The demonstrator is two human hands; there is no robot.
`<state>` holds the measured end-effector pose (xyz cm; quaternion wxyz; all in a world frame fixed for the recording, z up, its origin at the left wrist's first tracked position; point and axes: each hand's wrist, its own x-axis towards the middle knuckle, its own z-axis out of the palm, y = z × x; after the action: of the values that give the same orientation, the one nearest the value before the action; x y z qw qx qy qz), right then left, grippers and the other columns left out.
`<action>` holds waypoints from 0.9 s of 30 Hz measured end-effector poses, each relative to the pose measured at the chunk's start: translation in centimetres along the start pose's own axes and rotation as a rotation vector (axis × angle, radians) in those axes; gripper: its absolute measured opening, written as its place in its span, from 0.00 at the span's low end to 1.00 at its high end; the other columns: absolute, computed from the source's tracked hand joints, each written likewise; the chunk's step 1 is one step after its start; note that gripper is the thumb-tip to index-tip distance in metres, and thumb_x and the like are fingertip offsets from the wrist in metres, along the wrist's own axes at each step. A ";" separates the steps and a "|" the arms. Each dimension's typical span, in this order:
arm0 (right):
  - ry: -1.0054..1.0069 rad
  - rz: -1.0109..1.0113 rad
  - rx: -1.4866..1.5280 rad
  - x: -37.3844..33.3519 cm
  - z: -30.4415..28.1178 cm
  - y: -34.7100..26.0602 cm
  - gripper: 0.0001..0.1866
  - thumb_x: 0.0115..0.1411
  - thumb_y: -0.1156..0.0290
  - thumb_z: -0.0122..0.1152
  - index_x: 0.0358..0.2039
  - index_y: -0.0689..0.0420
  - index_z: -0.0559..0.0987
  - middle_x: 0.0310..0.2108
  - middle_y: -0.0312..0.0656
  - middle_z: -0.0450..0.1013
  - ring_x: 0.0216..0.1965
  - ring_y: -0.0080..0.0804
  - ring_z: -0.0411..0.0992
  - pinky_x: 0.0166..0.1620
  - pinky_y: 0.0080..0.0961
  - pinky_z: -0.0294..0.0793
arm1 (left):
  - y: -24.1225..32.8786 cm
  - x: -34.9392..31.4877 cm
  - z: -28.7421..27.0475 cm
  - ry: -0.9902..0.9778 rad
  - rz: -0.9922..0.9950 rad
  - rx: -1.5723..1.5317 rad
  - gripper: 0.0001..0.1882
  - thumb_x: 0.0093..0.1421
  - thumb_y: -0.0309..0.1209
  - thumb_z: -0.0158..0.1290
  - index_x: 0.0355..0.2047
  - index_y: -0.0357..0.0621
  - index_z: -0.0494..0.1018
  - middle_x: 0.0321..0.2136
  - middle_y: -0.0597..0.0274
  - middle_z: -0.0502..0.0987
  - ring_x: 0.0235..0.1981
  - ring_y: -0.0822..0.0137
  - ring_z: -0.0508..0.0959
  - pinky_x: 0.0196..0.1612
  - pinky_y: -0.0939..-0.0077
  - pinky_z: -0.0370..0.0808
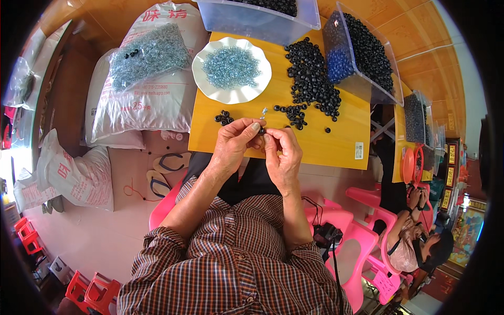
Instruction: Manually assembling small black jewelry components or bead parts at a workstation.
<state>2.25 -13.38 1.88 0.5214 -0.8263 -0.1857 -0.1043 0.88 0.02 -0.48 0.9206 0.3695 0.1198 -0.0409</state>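
Beyond the pinch, across the yellow tabletop [336, 142], the stock looks barely dented: a big spill of loose black rings [314, 79] lies up and to the right of the fingers, fed from a tipped clear bin [362, 58] full of more. A second clear bin [262, 16] sits farther out, straight ahead. Up and slightly left of the grip, a white scalloped plate [231, 71] holds a heap of small silvery-blue metal parts [231, 65]. Farther left, off the table, a clear bag of the same metal parts [149, 52] rests on a white sack [147, 105].

Progress, as a judgement: only a small cluster of black pieces [224, 118] sits just left of the hands, apart from the main pile, likely the finished ones. So it reads as early on, with most left. One small metal part [264, 111] lies on the table just above the fingertips.

Hand pose: both forearms come up from the lower edge, and the hands meet at the near table edge. The left hand [233, 144] is curled, with thumb and forefinger closed toward the centre. The right hand [283, 152] mirrors it, fingertips pinched in. Between the two sets of fingertips is one small black ring [261, 129], held off the table, with both pinches tight on it. Whether a metal part is already seated in it is too small to tell.
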 end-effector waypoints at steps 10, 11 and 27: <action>-0.025 0.020 -0.042 -0.5 0.2 1.2 0.07 0.58 0.82 0.57 0.38 0.63 0.76 0.29 0.40 0.71 0.26 0.24 0.71 0.30 0.20 0.71 | -1.0 0.5 -0.6 0.018 -0.001 0.007 0.09 0.64 0.28 0.51 0.40 0.36 0.77 0.25 0.69 0.77 0.25 0.80 0.73 0.32 0.86 0.71; -0.027 0.022 -0.036 -0.5 0.3 1.1 0.07 0.58 0.82 0.57 0.38 0.63 0.76 0.29 0.40 0.71 0.26 0.24 0.70 0.30 0.20 0.71 | -1.0 0.5 -0.8 0.013 0.010 0.009 0.09 0.64 0.29 0.51 0.40 0.36 0.77 0.25 0.69 0.77 0.25 0.80 0.73 0.32 0.86 0.71; 0.032 0.336 0.421 -0.5 -0.2 -0.5 0.05 0.62 0.79 0.56 0.38 0.63 0.76 0.30 0.34 0.72 0.25 0.16 0.70 0.29 0.12 0.72 | -0.2 0.5 -0.4 -0.133 -0.045 -0.322 0.12 0.66 0.28 0.49 0.46 0.32 0.73 0.30 0.61 0.76 0.29 0.72 0.74 0.36 0.78 0.74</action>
<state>1.57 -13.48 2.14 0.6947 -0.7171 -0.0553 0.0118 1.31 0.15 -0.98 0.9725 0.2112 0.0721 -0.0663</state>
